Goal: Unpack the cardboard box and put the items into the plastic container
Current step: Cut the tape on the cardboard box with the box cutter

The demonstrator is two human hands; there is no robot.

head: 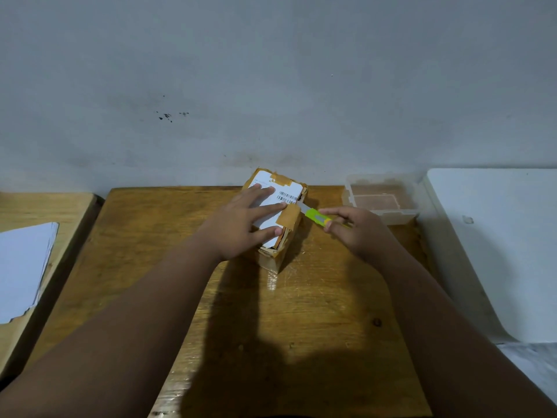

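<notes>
A small cardboard box (278, 251) with a white shipping label and brown tape stands near the back of the wooden table (301, 312). My left hand (241, 224) lies flat on its top, fingers spread and straight. My right hand (358, 227) grips a lime-green utility knife (316, 217), whose blade meets the box's right upper edge beside a strip of tape. A clear plastic container (382, 197) sits open to the right of the box, at the back of the table; nothing is visible inside it.
A grey wall rises directly behind the table. To the left stands another wooden surface with a stack of white paper (24, 267). A large white flat object (506, 245) lies at the right, beside the container.
</notes>
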